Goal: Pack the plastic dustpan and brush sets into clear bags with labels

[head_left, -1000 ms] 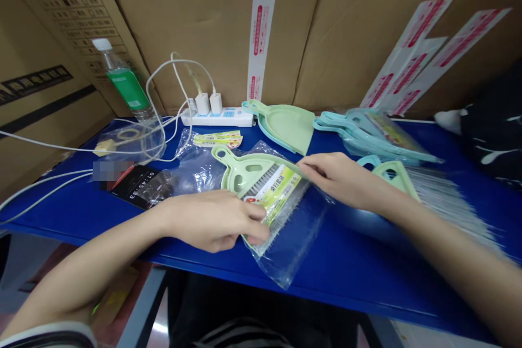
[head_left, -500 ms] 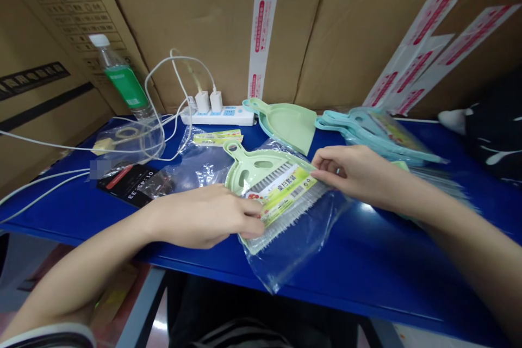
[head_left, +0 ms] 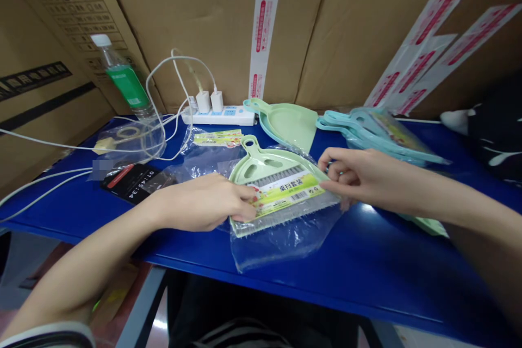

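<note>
"Starting left of the bagged green dustpan-and-brush set [head_left: 281,187], what lies farthest out?"

"A clear bottle [head_left: 128,87] with a green label, well behind it; nearer, a smartphone [head_left: 136,184] showing white digits."

"And the left hand [head_left: 207,201]?"

"Gripping the set's left edge through the plastic."

"What's behind, on that side?"

"A white power strip [head_left: 240,116] with chargers plugged in and, closer to the set, some yellow-green paper labels [head_left: 218,138]."

"The set itself?"

"On the blue table [head_left: 379,283], between both hands, handle pointing away, grey bristles [head_left: 285,216] toward the near edge. Just behind it, a green dustpan [head_left: 291,122] overlaps a blue one [head_left: 267,129]."

"The right hand [head_left: 346,176]?"

"Fingers curled at the set's right corner, thumb touching the bag; I can't tell whether it's pinching."

"Past that?"

"Bagged blue dustpans [head_left: 367,130], stacked behind the set, to its right."
</note>
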`<state>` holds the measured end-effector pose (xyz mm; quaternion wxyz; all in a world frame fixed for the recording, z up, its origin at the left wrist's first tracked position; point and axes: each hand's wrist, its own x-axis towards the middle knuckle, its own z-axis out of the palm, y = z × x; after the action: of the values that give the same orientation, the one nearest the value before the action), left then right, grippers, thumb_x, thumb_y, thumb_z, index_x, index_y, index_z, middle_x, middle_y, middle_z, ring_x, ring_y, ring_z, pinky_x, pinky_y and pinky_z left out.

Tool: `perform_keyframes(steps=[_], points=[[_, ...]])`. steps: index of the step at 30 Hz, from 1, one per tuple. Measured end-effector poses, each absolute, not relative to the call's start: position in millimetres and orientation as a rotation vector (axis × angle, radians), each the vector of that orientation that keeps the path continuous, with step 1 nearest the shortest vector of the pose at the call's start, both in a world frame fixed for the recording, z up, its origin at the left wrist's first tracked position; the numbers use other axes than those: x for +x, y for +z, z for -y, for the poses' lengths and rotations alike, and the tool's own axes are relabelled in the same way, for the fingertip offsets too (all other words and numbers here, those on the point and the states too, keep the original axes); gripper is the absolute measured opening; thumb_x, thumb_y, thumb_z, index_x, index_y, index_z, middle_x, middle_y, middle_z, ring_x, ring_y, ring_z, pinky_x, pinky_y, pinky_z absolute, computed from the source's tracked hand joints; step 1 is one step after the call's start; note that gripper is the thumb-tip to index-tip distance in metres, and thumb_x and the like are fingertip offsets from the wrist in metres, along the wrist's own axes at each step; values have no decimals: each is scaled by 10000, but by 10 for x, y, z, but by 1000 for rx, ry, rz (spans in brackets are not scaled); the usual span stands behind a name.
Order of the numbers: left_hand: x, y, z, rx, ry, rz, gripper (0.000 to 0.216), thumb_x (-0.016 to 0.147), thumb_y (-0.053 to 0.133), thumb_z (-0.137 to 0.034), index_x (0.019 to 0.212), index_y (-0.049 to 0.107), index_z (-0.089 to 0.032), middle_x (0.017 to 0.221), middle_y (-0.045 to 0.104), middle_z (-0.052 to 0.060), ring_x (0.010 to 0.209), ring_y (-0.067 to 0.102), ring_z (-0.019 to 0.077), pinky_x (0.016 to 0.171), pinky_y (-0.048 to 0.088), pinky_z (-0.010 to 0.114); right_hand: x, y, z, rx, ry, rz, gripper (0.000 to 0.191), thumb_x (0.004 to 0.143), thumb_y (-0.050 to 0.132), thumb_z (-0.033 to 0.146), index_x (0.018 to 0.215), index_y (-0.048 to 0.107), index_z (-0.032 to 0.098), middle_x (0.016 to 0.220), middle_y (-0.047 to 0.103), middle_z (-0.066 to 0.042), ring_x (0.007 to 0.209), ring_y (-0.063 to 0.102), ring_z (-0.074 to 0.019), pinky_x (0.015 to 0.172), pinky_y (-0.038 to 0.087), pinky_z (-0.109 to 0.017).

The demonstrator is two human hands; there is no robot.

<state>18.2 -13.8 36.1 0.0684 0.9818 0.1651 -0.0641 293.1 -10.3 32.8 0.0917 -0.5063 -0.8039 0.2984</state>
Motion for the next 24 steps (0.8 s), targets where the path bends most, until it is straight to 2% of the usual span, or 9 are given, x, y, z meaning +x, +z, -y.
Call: perform_keyframes(steps=[3,7,13,15,18,21,24], points=[[167,353,85,2978,-142,-550,247,771,424,23,695,514,-195,774,563,-7,557,450,119,480,246,287,2921,341,122,-1565,1000,2404,161,778,489,343,859,377,261,513,663,28,517,671,-201,499,447,-308],[152,329,25,3051,-131,-610,249,790,439,12,733,574,-189,780,571,6,570,464,128,492,256,293,2882,290,146,-1631,1045,2455,202,792,511,289,890,336,265,518,675,46,506,662,-189,488,419,-304],[131,295,2,3120,-162,-685,336,781,404,41,857,628,-197,826,611,26,591,519,141,505,280,302,2894,195,157,-1519,1007,2613,134,816,494,254,867,371,266,486,644,76,468,620,-170,492,409,-288],[130,292,6,3120,-153,-707,329,795,390,33,841,623,-195,827,619,29,599,531,142,513,295,301,2915,178,151,-1491,973,2657,92,822,488,262,849,401,267,462,607,91,452,591,-164,502,407,-285],[141,315,26,3063,-102,-725,298,804,387,16,776,604,-187,790,619,23,637,554,140,541,334,287,2933,180,152,-1440,852,2696,93,813,506,299,773,429,264,448,532,89,422,519,-144,477,366,-269],[165,356,75,2928,-72,-640,224,826,434,-31,803,594,-186,806,628,9,729,591,144,596,384,264,2914,214,173,-1388,654,2752,163,814,509,330,690,434,256,471,457,69,427,436,-128,462,303,-259],[189,374,134,2840,-78,-551,35,880,569,-209,873,592,-184,853,639,12,820,616,167,652,418,260,2871,237,199,-1274,569,2801,178,851,465,333,696,475,246,510,444,50,460,424,-129,489,298,-259]])
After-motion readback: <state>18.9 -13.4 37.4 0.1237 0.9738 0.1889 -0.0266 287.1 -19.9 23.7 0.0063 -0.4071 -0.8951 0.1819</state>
